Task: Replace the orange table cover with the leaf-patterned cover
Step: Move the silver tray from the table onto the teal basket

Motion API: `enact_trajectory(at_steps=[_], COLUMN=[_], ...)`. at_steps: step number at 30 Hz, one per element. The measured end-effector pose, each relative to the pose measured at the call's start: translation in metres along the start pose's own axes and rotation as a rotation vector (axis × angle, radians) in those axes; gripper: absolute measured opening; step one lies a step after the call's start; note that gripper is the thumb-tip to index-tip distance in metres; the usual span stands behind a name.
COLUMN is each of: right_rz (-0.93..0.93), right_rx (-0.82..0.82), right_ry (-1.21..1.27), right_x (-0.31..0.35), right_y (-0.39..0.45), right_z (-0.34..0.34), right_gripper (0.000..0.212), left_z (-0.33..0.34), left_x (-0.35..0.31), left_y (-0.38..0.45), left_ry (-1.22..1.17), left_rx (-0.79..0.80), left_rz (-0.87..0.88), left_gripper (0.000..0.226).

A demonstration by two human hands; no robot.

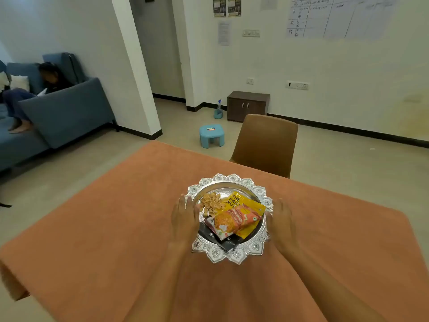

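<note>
- Head view showed the orange table cover (111, 228) spread flat over the table, one corner pointing away toward the brown chair (267, 142), so its diagonal ran away from the person.
- A silver tray (228, 178) of snack packets (236, 219) and nut shells (211, 202) stood near the cover's middle.
- The left hand (183, 219) and the right hand (282, 221) flanked the tray's rim, fingers extended and held together; whether either actually gripped the rim could not be told through the blur.
- The step in hand looked like clearing the tray before the orange cover could come off.
- Next, both hands would need a firm, level lift, or the loose shells could slide.
- No leaf-patterned cover was in sight.
</note>
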State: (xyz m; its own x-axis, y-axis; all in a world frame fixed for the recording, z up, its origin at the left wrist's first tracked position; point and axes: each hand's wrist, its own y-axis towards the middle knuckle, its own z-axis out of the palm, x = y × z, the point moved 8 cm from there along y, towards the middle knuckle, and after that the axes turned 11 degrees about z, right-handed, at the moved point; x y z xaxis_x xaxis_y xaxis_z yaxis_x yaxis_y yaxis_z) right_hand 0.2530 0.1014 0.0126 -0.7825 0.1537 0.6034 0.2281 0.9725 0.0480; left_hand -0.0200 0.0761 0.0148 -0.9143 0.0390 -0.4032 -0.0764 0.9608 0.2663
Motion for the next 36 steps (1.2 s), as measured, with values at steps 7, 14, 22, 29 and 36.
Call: enact_trajectory(at_steps=[7,14,22,29,36], right_rz=[0.161,0.165,0.231,0.213,0.309], right_rx=[0.078,0.082,0.154,0.073,-0.061], right_ry=[0.223,0.303,0.276,0.184,0.139], right_x=[-0.014,-0.012,-0.073,-0.157,-0.300], right_y=[0.008,0.008,-0.008,-0.061,-0.162], right_z=[0.013,-0.005,-0.050,-0.155,-0.278], right_gripper=[0.024,0.017,0.007,0.038,0.012], left_z=[0.011,0.007,-0.012,0.001,0.055], left_x=[0.037,0.049,-0.014,-0.125,-0.270], left_y=[0.022,0.021,-0.007,-0.056,-0.140], left_ry=[-0.090,-0.157,-0.195,-0.257,-0.529], left_rx=[0.087,0.033,0.025,0.126,0.249], left_rz=[-0.243,-0.319,-0.217,-0.092,0.008], left_gripper=[0.036,0.017,0.028,0.029,0.045])
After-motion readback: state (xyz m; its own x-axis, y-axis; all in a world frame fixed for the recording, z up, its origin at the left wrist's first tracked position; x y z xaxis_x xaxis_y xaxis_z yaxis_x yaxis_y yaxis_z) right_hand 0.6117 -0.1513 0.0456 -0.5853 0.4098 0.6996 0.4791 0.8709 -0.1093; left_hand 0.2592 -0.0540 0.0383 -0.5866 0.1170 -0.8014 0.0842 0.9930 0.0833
